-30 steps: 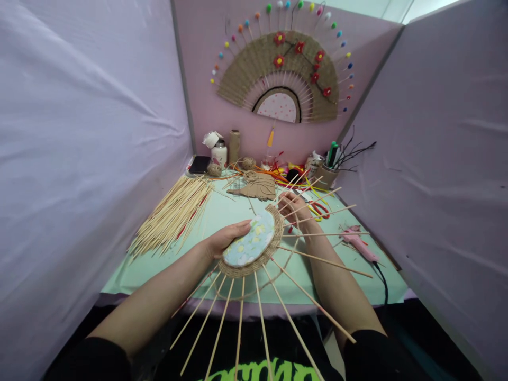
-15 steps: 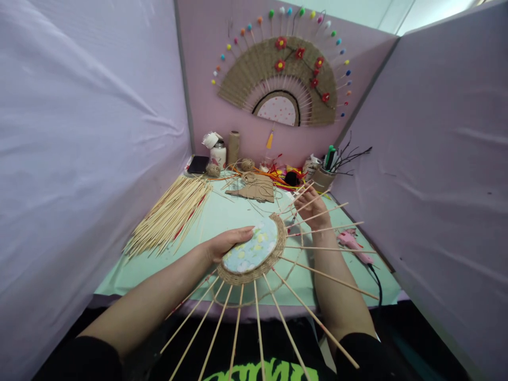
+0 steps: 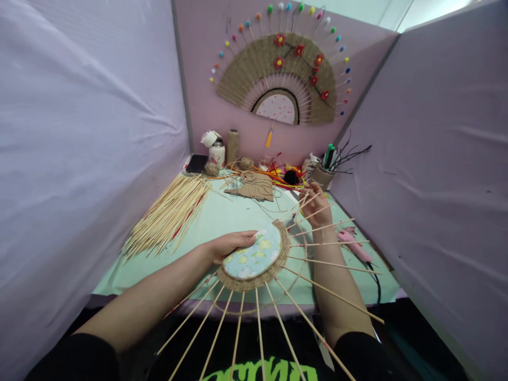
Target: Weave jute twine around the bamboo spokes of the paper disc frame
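Note:
My left hand (image 3: 234,245) grips the straight edge of a half-round fan base (image 3: 254,256), its thumb lying on the blue-and-yellow floral face. Woven brown twine (image 3: 284,248) borders the curved rim. Several thin wooden sticks (image 3: 260,330) spread out from that rim toward my body and to the right. A loose loop of twine (image 3: 291,291) runs across the sticks, away from the woven band. Beyond the upper right sticks, my right hand (image 3: 316,206) is raised with its fingers pinched together, apparently on the thin twine; the stick ends partly cover the fingertips.
A pile of wooden sticks (image 3: 169,217) lies at left. Behind are cardboard (image 3: 254,186) with twine, a phone (image 3: 197,163), a jar (image 3: 217,153) and a pen holder (image 3: 323,177). A pink glue gun (image 3: 354,246) lies at right. A finished fan (image 3: 246,69) hangs on the back panel.
The fan base has turned slightly, with its right-hand sticks lower now. My right hand has shifted a little to the right. My left hand keeps its grip.

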`<state>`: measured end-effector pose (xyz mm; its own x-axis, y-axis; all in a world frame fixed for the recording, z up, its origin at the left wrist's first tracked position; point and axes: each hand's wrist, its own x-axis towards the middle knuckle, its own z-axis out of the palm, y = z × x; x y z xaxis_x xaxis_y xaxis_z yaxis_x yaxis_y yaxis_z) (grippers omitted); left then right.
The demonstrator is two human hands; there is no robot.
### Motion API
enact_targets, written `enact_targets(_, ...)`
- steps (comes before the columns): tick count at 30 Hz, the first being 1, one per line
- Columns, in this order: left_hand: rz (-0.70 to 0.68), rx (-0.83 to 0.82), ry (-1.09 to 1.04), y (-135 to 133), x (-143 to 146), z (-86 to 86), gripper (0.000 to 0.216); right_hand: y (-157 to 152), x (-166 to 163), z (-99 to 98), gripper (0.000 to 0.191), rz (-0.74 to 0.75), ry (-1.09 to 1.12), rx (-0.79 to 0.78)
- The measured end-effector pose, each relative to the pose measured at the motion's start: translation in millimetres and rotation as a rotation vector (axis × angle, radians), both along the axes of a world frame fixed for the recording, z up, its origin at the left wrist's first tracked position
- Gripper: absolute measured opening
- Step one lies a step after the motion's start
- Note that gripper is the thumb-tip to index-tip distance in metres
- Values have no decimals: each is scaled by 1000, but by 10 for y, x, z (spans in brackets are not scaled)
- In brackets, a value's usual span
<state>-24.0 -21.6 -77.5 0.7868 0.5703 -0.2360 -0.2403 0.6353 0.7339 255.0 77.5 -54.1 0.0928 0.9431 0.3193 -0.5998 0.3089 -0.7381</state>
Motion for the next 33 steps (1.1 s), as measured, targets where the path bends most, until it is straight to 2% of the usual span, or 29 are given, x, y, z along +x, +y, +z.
enact_targets(8, 13, 3, -5, -14, 1, 21, 57, -3, -466, -156, 26, 58, -259, -229)
enact_targets(14, 14, 9, -12, -7, 0, 28, 52, -120, -786, -233, 22, 33, -437, -223)
enact_targets(20, 49, 22, -21, 1, 9, -1, 56, -155, -895, -287, 23, 75, -611, -331)
enact_targets(24, 114, 25, -4, 16, 21, 14, 57, -175, -869, -291, 24, 67, -704, -227)
enact_targets(28, 245, 55, -7, 57, 14, 66, 50, -128, -758, -316, 28, -19, -704, -127)
enact_targets(33, 421, 77, -31, 104, 11, 93, 44, 10, -581, -347, 27, -329, -678, -73)
